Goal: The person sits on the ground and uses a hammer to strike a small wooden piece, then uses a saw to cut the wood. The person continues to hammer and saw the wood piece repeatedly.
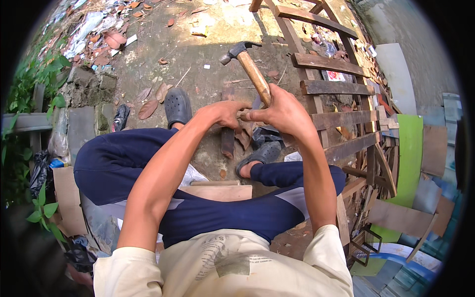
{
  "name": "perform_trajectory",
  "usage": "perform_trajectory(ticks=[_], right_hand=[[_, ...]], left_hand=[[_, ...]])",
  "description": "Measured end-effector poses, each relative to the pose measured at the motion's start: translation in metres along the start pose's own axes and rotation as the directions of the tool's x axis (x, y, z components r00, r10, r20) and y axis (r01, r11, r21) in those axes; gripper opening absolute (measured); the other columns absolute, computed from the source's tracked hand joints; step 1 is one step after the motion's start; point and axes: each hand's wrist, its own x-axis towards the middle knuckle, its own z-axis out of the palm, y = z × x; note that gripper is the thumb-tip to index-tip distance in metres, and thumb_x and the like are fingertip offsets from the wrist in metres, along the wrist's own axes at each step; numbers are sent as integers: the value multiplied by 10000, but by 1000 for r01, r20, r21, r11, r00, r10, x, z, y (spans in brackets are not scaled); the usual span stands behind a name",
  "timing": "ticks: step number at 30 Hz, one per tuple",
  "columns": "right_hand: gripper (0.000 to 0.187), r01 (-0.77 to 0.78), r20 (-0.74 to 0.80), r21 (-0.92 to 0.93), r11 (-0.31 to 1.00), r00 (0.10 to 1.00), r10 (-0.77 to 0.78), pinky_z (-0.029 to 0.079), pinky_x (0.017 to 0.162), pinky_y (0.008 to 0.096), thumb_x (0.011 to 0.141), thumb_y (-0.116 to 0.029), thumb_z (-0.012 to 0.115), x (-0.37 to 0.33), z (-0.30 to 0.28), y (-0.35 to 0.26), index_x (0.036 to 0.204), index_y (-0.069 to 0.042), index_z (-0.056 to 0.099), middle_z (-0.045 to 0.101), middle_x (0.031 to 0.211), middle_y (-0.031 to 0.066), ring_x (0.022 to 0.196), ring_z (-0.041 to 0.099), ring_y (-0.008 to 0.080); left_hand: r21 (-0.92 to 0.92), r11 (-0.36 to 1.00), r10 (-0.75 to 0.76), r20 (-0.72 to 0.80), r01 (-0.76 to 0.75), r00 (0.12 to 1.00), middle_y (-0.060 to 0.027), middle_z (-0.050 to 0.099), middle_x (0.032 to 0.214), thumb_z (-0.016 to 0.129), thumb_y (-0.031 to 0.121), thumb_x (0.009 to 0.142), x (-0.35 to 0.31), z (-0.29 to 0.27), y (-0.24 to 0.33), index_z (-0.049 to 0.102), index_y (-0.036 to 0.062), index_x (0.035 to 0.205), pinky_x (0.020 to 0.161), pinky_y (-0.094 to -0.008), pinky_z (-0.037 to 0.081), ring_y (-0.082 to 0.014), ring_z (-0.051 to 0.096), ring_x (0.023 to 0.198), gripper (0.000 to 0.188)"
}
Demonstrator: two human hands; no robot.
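Note:
A claw hammer (254,73) with a dark metal head and worn wooden handle points up and away from me. My right hand (287,111) is wrapped round the lower end of its handle, thumb stretched toward the left. My left hand (228,113) is bent inward with its fingertips drawn together close to the right thumb. Whatever the left fingers pinch, if anything, is too small to make out. Below the hands a narrow dark wooden piece (227,143) lies on the ground between my feet.
To the right stands a slatted wooden frame (338,88) like a ladder. Beyond it lean a green board (409,163) and other panels. A broken block (89,85) and plants (47,86) are at the left. Dry leaves and litter are scattered around.

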Motion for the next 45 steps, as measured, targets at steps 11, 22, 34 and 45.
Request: perform_trajectory(ticks=[11, 22, 34, 45], right_hand=[[466, 36, -139, 489, 871, 990, 37, 536, 613, 363, 902, -399, 768, 7, 41, 53, 994, 44, 654, 696, 785, 136, 654, 680, 204], [441, 81, -141, 637, 767, 990, 12, 549, 841, 335, 868, -147, 801, 60, 137, 155, 1217, 13, 585, 707, 1053, 122, 965, 675, 159], [421, 122, -64, 511, 851, 992, -104, 506, 970, 385, 885, -75, 738, 69, 143, 124, 1273, 7, 598, 695, 1203, 121, 1122, 644, 211], [388, 126, -84, 426, 896, 992, -99, 507, 969, 411, 897, -106, 717, 66, 137, 114, 1255, 4, 618, 701, 1202, 149, 1139, 653, 248]], left_hand=[[33, 998, 67, -375, -59, 924, -194, 735, 931, 802, 314, 776, -26, -7, 24, 756, 120, 1030, 762, -484, 544, -413, 695, 885, 322], [92, 993, 109, -390, -80, 914, -192, 726, 904, 774, 273, 767, -13, -11, 41, 745, 104, 1007, 740, -478, 532, -420, 683, 847, 295], [162, 985, 116, -375, -59, 920, -192, 736, 897, 781, 246, 708, -11, -9, 42, 771, 119, 1039, 751, -474, 553, -412, 698, 835, 355], [174, 984, 97, -379, -32, 921, -191, 737, 888, 775, 232, 705, -13, -13, 47, 781, 134, 1051, 756, -464, 567, -394, 713, 833, 359]])
